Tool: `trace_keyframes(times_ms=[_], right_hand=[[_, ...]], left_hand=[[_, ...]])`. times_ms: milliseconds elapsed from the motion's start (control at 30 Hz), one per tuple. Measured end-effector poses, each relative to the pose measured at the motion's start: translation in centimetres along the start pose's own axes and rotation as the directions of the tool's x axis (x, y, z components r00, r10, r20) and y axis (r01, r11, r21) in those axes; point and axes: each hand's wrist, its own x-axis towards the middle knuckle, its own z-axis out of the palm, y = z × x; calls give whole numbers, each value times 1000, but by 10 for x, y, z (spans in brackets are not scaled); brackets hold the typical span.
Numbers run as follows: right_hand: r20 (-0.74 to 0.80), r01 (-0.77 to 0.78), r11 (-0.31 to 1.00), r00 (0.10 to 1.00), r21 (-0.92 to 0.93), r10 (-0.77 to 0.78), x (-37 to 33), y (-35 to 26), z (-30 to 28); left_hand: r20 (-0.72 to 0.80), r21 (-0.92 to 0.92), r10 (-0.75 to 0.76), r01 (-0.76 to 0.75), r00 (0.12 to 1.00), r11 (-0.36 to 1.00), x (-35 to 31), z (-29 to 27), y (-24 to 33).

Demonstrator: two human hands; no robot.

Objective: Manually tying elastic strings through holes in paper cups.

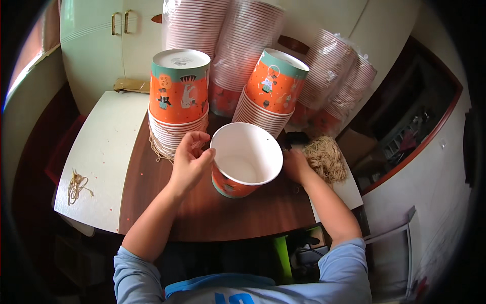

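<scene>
A paper bucket (248, 152) stands mouth up on the brown tabletop, white inside and orange with a green base outside. A small dark hole shows in its right wall near the rim. My left hand (190, 159) is at the left rim, with curled fingers and a gap between thumb and fingers; nothing shows in it. Close against the bucket's right side, my right hand (295, 164) has bent fingers, their tips hidden. Whatever they hold I cannot make out. Beside that hand lies a bundle of tan strings (326, 159), with a black object (296, 138) behind the hand.
Two upside-down stacks of orange buckets, a left stack (179, 93) and a right stack (278, 83), stand behind. Strings hang round the left one. Tall plastic-wrapped stacks (248, 40) rise farther back. A tan cord (77, 186) lies on the white left panel (96, 142).
</scene>
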Motion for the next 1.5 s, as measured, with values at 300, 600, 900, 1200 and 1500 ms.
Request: trace_keyframes(times_ms=[300,600,900,1200,1500], right_hand=[[-163,13,257,805,966,570,14,75,-37],[-34,461,-267,548,846,836,24,210,-217],[-575,460,430,237,777,783,29,186,-331],[-638,445,728,770,521,-15,-33,-67,-332],[-465,617,663,777,425,-425,-68,-111,-392]], left_hand=[[77,265,297,-307,952,914,-8,4,1],[123,513,497,-484,859,709,-10,-7,13],[56,263,443,-441,895,858,-7,-6,5],[90,462,429,-420,899,781,-12,-15,8],[46,483,460,-423,887,767,-3,-17,3]])
